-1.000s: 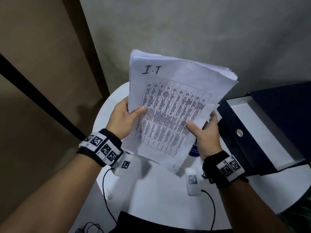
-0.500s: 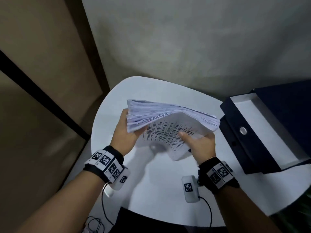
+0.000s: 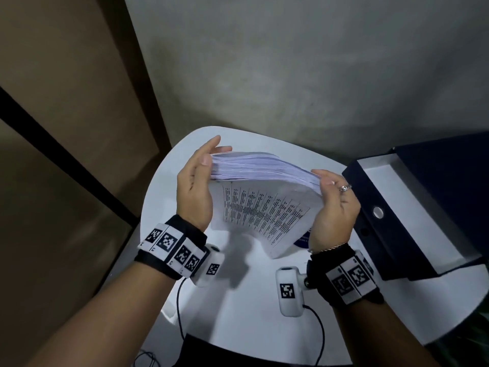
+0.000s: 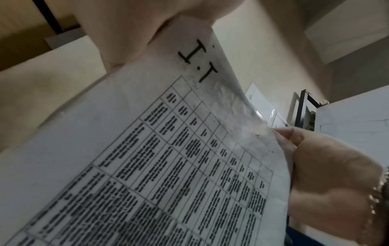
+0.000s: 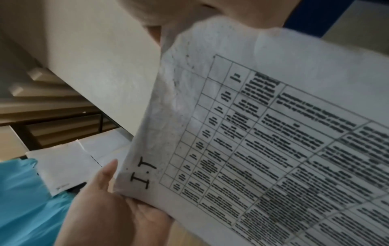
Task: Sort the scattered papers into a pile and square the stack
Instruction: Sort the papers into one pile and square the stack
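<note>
A grey plaster wall and a brown panel stand behind a small round white table [image 3: 238, 313], with a dark blue box file [image 3: 412, 213] lying open at its right side. Above the table both hands hold the stack of papers [image 3: 264, 197] between them, clear of the surface. A second ago the stack stood nearly upright with its printed table and the handwritten "I.T" facing the head camera, thumbs pinched over the front sheet; half a second ago it was tipping forward. Now it leans further over, its top edge showing as a fan of sheet ends, and the grips have changed. The left hand [image 3: 197, 186] lies flat against the stack's left side with straight fingers reaching past the far corner. The right hand [image 3: 334, 207], a ring on one finger, presses the right side, its fingers loosely bent over the edge.
</note>
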